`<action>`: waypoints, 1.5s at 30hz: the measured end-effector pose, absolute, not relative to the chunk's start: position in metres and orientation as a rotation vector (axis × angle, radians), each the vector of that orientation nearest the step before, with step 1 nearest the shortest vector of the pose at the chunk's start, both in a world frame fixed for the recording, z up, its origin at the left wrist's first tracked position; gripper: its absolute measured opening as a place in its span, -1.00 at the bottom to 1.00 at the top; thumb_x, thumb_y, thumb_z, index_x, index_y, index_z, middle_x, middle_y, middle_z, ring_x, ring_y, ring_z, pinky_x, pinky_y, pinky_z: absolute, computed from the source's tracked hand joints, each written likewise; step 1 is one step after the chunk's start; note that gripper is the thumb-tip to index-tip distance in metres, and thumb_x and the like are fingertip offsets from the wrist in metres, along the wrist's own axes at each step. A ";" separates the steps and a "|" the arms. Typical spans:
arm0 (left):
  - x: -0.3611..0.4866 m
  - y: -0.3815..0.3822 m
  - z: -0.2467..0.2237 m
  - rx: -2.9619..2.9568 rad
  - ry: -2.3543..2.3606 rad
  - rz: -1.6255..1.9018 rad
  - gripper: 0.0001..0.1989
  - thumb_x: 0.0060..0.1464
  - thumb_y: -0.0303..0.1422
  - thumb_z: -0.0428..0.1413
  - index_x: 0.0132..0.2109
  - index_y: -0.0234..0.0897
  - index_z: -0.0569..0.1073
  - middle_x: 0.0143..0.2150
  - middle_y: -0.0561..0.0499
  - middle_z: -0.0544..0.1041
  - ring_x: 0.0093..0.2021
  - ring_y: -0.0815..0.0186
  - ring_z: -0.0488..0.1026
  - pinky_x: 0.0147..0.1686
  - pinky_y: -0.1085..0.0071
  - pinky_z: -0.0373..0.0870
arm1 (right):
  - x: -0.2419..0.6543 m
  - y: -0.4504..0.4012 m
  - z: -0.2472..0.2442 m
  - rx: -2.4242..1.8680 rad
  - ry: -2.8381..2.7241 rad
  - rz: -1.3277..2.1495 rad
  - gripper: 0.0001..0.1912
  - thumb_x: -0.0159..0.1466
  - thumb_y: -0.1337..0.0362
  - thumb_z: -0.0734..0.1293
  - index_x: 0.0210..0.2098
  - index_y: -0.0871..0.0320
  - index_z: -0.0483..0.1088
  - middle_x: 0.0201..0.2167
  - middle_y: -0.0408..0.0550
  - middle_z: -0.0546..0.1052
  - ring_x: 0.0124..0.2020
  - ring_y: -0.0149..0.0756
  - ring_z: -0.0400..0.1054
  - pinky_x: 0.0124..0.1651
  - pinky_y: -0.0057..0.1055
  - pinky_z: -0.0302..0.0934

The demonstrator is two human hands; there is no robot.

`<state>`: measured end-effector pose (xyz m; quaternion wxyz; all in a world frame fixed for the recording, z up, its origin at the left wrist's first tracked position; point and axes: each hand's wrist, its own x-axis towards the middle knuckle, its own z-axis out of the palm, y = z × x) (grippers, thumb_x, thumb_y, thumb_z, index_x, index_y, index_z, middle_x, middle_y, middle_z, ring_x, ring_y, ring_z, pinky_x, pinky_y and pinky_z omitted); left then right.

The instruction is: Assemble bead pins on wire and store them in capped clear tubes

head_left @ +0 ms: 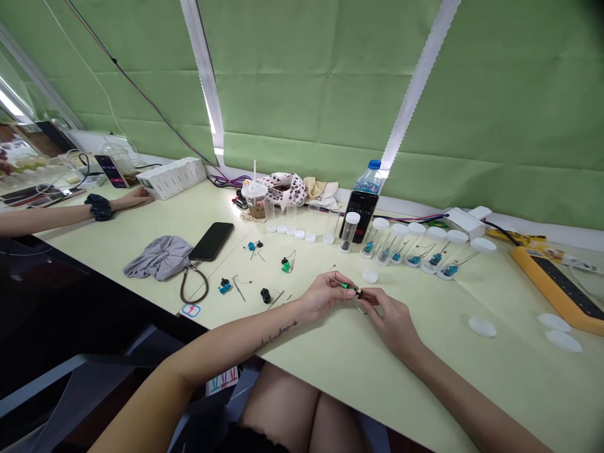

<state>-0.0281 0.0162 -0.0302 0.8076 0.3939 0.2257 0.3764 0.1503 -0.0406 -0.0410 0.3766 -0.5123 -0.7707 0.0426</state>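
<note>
At a long pale-green desk [427, 384] under green roller blinds [311, 94], the near edge runs beneath both forearms. Open desktop stretches right of the hands to three white lids [482, 326] and a yellow power strip [557, 289]. Along the back stand clear plastic tubes [406, 245] with white caps, blue-green parts inside, and a phone showing a timer [358, 214] leans by a water bottle [367, 179]. Far left, a co-worker's hand [136, 198] rests beside a white box [170, 178]. A black phone [212, 241] lies by a grey cloth [158, 258]; small black-and-teal parts [225, 287] sit well left of the hands. A loose white cap [370, 275] lies just beyond them. Left hand [324, 296] and right hand [391, 324] nearly meet above the desk, both partly closed, fingertips pinching a small green component [349, 286] on a thin metal pin, a black piece [359, 293] at its end.
</note>
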 end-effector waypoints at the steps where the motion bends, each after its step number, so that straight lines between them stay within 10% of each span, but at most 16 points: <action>1: -0.028 0.016 -0.030 0.840 0.482 0.806 -0.65 -0.31 -0.41 0.35 -0.33 -0.41 0.42 -0.32 -0.08 0.54 -0.29 0.32 0.49 -0.08 0.26 0.32 | 0.150 -0.041 -0.041 -1.307 -1.971 0.113 -0.80 0.31 0.17 0.17 -0.16 0.09 0.31 -0.33 -0.09 0.56 -0.36 -0.33 0.47 -0.32 -0.40 0.35; 45: -0.028 0.016 -0.030 0.845 0.478 0.805 -0.64 -0.30 -0.41 0.35 -0.31 -0.41 0.42 -0.33 -0.09 0.54 -0.29 0.31 0.49 -0.08 0.25 0.32 | 0.150 -0.041 -0.037 -1.350 -1.985 0.149 -0.78 0.30 0.12 0.17 -0.18 0.09 0.32 -0.38 -0.11 0.55 -0.40 -0.34 0.45 -0.34 -0.42 0.32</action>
